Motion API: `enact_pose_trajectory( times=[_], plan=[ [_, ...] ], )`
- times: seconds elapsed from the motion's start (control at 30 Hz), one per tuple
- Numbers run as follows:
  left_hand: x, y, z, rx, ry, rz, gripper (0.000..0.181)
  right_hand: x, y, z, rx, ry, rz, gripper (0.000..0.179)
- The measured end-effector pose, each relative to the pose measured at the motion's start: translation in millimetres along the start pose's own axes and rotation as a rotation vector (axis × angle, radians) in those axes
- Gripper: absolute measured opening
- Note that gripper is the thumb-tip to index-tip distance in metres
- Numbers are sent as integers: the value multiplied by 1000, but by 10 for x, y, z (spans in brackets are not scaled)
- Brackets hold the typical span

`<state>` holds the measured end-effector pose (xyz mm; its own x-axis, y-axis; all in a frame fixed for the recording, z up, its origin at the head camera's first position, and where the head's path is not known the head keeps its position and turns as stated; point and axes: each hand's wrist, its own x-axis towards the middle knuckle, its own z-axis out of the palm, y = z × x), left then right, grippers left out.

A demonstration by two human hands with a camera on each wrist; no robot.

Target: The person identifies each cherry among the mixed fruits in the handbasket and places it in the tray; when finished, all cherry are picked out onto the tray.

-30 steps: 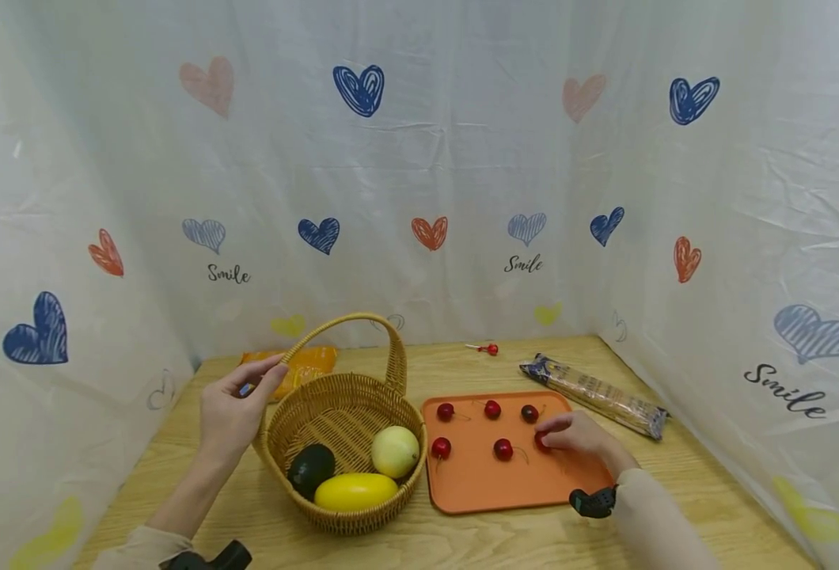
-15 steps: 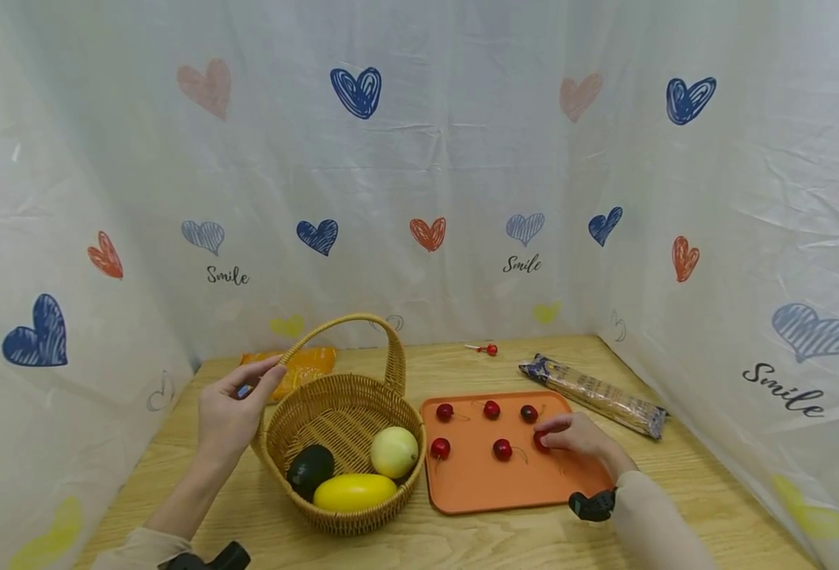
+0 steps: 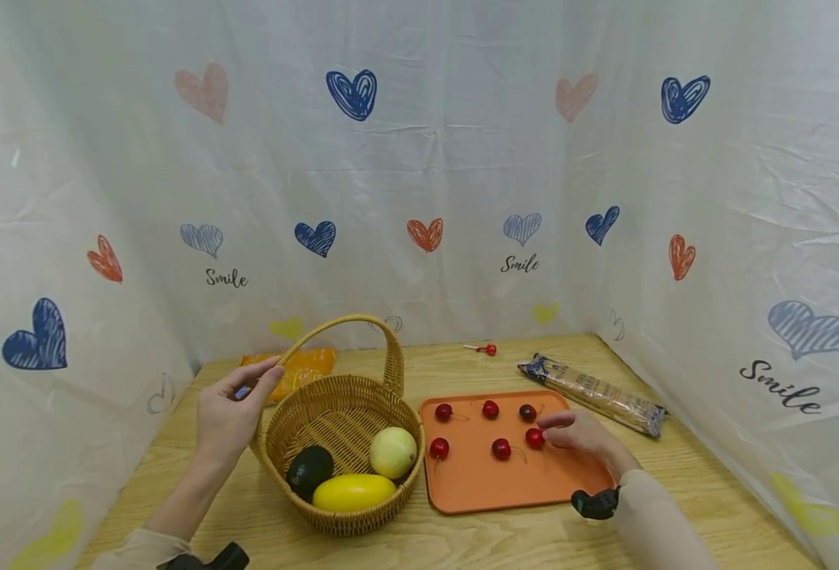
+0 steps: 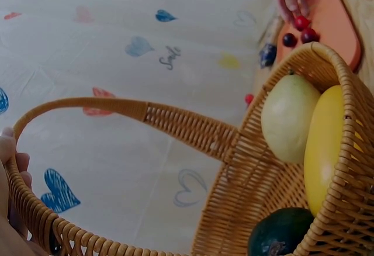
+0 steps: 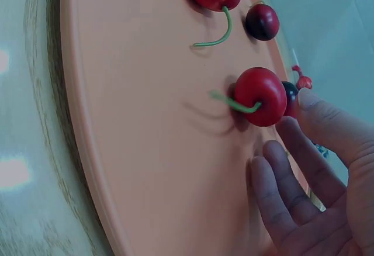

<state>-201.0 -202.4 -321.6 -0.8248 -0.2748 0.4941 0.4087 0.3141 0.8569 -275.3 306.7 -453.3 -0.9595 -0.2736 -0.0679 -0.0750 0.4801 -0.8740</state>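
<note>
My left hand (image 3: 223,419) pinches the handle of a wicker basket (image 3: 362,522) near its left side, thumb against fingers. Inside lie a yellow oblong fruit (image 3: 354,493), a pale green round fruit (image 3: 393,452) and a dark green avocado-like fruit (image 3: 309,472). Over the right part of an orange tray (image 3: 491,487), my right hand (image 3: 586,439) is spread beside a red cherry (image 5: 261,95) with a green stem. In the right wrist view a small gap shows between the fingertips and that cherry. Several other cherries (image 3: 502,450) sit in two rows on the tray.
Behind the tray lies a long packet (image 3: 597,394), slanting to the right. A red lollipop-like item (image 3: 489,349) is at the table's back, and an orange packet (image 3: 305,368) lies behind the basket. A heart-print curtain (image 3: 427,158) encloses the table.
My right fingers have let go of the cherry and drawn slightly right, so more of it shows on the tray. The left hand keeps its hold on the basket handle.
</note>
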Motion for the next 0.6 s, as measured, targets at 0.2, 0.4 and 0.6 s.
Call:
enact_pose_trajectory(
  times=[0.2,0.4,0.6],
  plan=[
    [7,-26,-60,24,22,-7,24,63,-62,36,12,63,39,39],
    [-12,-19,-54,160,65,63,23,121,-139,39,110,31,5,41],
    [-11,37,177,467,121,741,30,250,-409,14,96,-32,-119,46]
  ],
)
